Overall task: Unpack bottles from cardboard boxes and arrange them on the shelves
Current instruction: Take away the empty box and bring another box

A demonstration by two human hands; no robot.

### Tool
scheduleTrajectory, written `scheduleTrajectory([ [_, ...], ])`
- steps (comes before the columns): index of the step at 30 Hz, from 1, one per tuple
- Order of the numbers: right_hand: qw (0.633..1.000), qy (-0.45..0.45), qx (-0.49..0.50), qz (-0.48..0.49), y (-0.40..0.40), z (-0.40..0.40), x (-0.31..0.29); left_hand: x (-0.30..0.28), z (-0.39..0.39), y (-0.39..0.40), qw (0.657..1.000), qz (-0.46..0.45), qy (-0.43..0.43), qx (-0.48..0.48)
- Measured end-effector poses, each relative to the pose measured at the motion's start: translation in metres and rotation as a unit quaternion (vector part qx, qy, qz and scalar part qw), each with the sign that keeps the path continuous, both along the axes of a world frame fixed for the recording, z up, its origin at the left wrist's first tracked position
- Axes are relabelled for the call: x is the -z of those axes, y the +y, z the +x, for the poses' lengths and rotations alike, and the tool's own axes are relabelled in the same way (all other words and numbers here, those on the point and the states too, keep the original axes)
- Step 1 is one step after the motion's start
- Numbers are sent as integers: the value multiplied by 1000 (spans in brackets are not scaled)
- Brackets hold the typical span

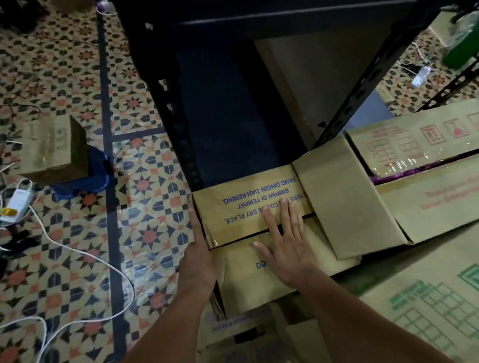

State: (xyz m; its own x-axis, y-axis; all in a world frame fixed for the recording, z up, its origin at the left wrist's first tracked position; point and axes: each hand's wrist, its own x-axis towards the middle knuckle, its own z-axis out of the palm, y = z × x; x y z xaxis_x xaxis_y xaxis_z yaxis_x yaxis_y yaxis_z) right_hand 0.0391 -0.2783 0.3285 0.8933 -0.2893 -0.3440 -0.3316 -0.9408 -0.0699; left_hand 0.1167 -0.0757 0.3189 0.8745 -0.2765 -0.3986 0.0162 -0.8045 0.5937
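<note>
While flaps lie shut | tan cardboard box (242, 208); right hand (286, 250) flat atop; left hand (199, 254) flat alongside

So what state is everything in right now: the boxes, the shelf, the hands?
Box with blue print: flaps folded shut, not yet opened.
Left hand: flat against that box's left side.
Right hand: fingers straight, pressing on the top flaps.
Black shelf: no bottles seen on it.
Red-print box: closed, taped.
Green-print box: closed.
Small box: closed, resting on a blue stool.

Cardboard box (250, 208) before shelf rack (175, 123), larger boxes (436, 189) right
</note>
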Motion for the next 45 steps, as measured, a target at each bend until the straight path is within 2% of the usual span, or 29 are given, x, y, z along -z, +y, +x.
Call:
scheduleTrajectory([
  [6, 999, -42, 6, 22, 54, -9, 8, -6, -10, 52, 998, 50, 13, -20],
  [10, 998, -46, -26, 37, 92, -14, 11, -5, -13, 93, 996, 75, 31, -33],
  [13, 997, -70, -40, 16, 95, -15, 8, -7, -11, 116, 995, 85, 41, -45],
  [15, 997, -81, 5, 5, 81, -9, 1, -3, -8, 126, 995, 81, 40, -40],
  [18, 990, -43, 128, -27, 53, 0, -15, -3, -7, 125, 996, 71, 35, -37],
  [21, 966, -7, 242, 85, 24, 4, -29, -8, -11, 110, 997, 45, 33, -53],
  [22, 962, 2, 253, 105, 15, 6, -30, -8, -12, 106, 997, 39, 38, -61],
  [24, 965, 22, 241, 104, 0, 11, -30, -4, -11, 103, 995, 52, 35, -79],
  [29, 970, -9, 219, 104, -6, 18, -17, -4, -10, 99, 989, 123, 20, -84],
  [34, 977, -28, 188, 96, -16, 15, -7, -4, -11, 92, 987, 128, 7, -97],
  [40, 975, -46, 178, 123, 4, 9, -25, -22, -35, 120, 992, 62, -3, -112],
  [45, 978, -44, 97, 181, 59, -4, -42, -45, -87, 186, 981, 12, -8, -191],
])
